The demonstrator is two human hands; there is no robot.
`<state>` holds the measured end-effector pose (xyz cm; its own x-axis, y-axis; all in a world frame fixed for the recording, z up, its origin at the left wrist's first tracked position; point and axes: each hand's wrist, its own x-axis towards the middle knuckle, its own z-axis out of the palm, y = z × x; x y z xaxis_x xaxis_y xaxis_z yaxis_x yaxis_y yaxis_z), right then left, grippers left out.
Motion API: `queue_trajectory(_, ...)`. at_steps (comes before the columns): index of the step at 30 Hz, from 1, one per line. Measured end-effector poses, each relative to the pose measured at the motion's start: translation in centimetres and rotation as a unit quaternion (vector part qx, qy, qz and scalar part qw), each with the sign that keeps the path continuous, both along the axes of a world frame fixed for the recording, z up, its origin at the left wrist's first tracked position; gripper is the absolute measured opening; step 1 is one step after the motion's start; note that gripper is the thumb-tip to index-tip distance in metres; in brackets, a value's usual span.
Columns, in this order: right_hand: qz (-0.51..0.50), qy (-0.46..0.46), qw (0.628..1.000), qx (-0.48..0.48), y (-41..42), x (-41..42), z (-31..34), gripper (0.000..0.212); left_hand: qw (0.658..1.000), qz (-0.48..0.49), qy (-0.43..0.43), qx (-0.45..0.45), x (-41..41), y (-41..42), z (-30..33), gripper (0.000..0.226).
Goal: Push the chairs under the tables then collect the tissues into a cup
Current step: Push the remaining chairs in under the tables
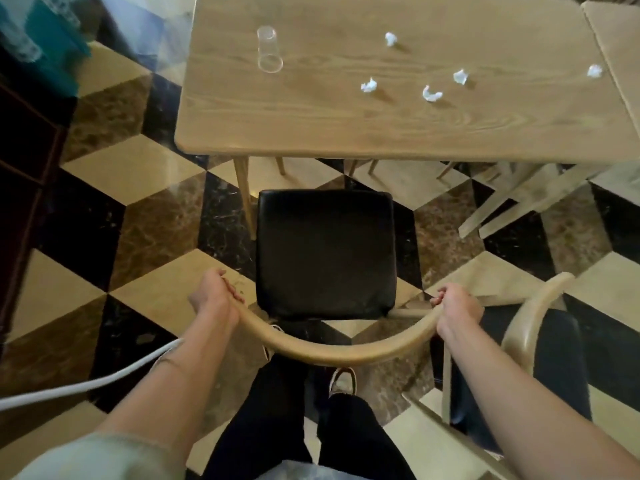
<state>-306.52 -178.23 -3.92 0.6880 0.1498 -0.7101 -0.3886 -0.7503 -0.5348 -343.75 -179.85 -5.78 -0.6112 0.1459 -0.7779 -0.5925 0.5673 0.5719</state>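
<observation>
Both hands (214, 292) on chair backrest (341, 355)

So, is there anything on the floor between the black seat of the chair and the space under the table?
Nothing visible blocks it. Both hands, left and right, grip the chair backrest. The floor strip before the table is bare. The table leg stands just left of the seat's front corner, so clearance there looks tight.

My feed is softly lit, dim at the left edge, short shadows falling right of the tissues (369, 86) on the counter (311, 133), pale glare on floor tiles (138, 174), wide-angle bending and blur at the corners
</observation>
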Motion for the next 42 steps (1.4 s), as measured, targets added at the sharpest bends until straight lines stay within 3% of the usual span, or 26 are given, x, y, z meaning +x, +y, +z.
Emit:
queue_trajectory(10,-0.009,-0.001,1.0,0.015,11.9,-2.9,-4.1,0.007,0.999,-0.017,-0.041,0.023,-3.5,12.6,-3.1,0.019)
queue_trajectory(18,0.017,0.017,1.0,0.009,20.6,-2.5,-6.2,0.009,0.997,0.022,-0.068,0.036,-4.3,20.2,-5.8,0.042)
queue_trajectory(22,0.019,0.055,0.998,0.033,24.3,-2.3,-6.4,0.005,0.996,0.072,-0.053,0.018,-4.5,23.8,-6.4,0.069)
queue_trajectory(26,0.009,0.092,0.991,0.094,25.0,-1.1,-6.6,0.033,0.986,0.159,-0.043,0.02,-3.3,24.3,-6.6,0.089)
queue_trajectory(29,0.008,0.109,0.989,0.103,24.9,-0.6,-6.8,0.048,0.986,0.168,0.011,-0.003,-2.2,24.7,-6.4,0.089)
queue_trajectory(34,0.015,0.13,0.985,0.11,25.0,-0.2,-6.8,0.046,0.992,0.121,0.014,-0.028,-2.4,24.6,-6.7,0.088)
queue_trajectory(36,0.025,0.135,0.985,0.107,25.0,-0.1,-6.3,0.047,0.996,0.07,0.032,-0.033,-2.8,24.5,-6.6,0.086)
queue_trajectory(39,0.006,0.155,0.983,0.097,24.0,0.2,-5.3,0.068,0.993,-0.05,0.096,-0.042,-3.5,23.8,-5.9,0.074)
queue_trajectory(42,-0.01,0.155,0.982,0.103,21.1,0.7,-4.1,0.065,0.978,-0.143,0.151,-0.038,-4.0,22.2,-5.3,0.061)
